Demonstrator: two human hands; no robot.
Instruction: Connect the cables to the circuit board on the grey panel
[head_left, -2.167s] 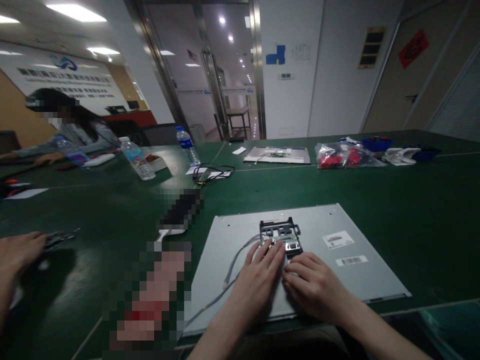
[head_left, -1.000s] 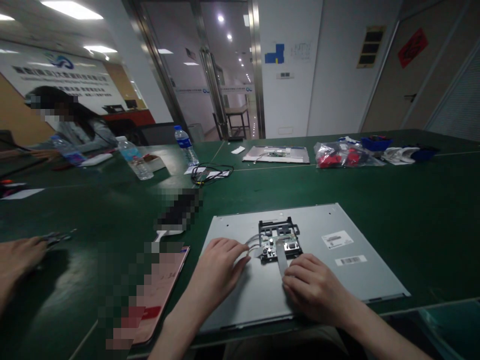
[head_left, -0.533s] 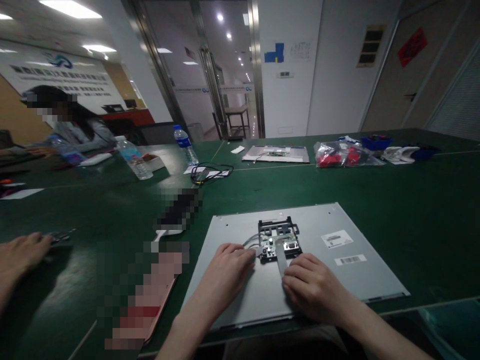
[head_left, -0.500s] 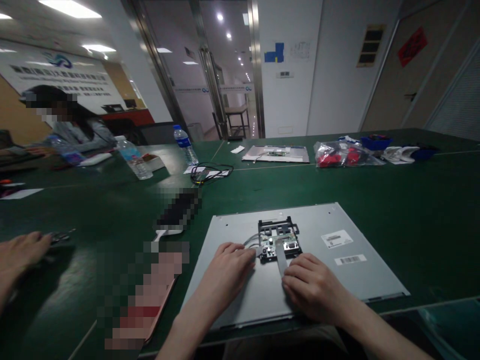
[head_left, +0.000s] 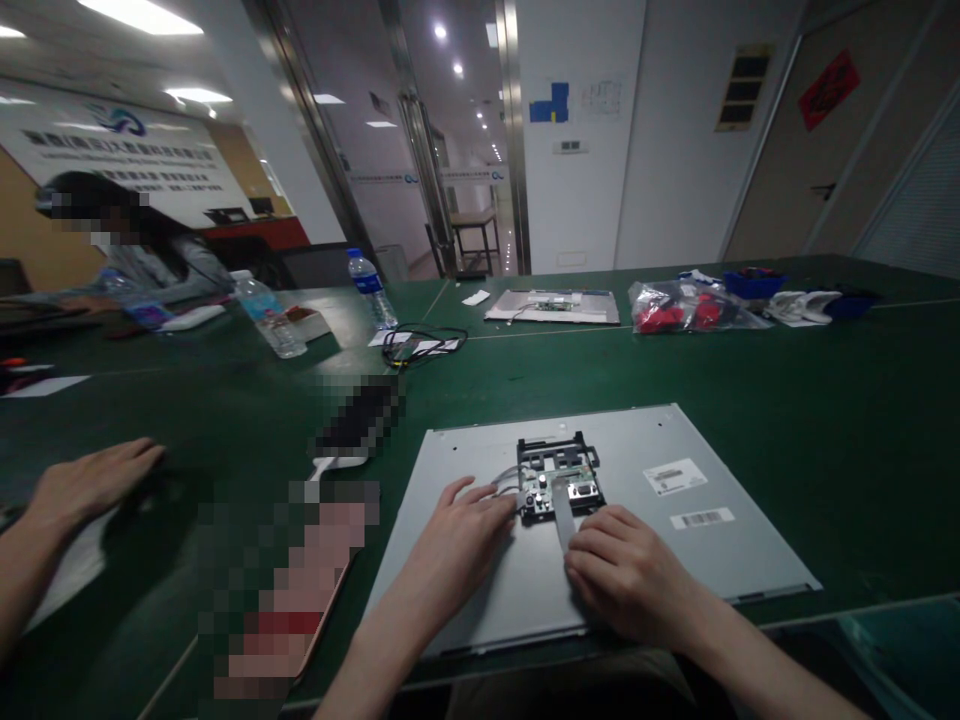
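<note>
A grey metal panel, like the back of a display, lies flat on the table before me. In its black bracket sits a small green circuit board with connectors. My left hand is at the board's left edge, index finger slightly raised, the other fingers together near some thin grey wires; what the fingertips pinch is hidden. Fingers curled, my right hand grips the lower end of a flat grey ribbon cable, which runs up onto the board.
Left of the panel lie a pink phone-like object and a dark, blurred phone. Another person's hand rests at far left over white paper. Water bottles, a coiled black cable, a second panel and a plastic bag stand farther back.
My left index finger has lifted a little; my right hand stays on the ribbon cable. At far left, the other person's hand has moved right, and white paper now shows under it.
</note>
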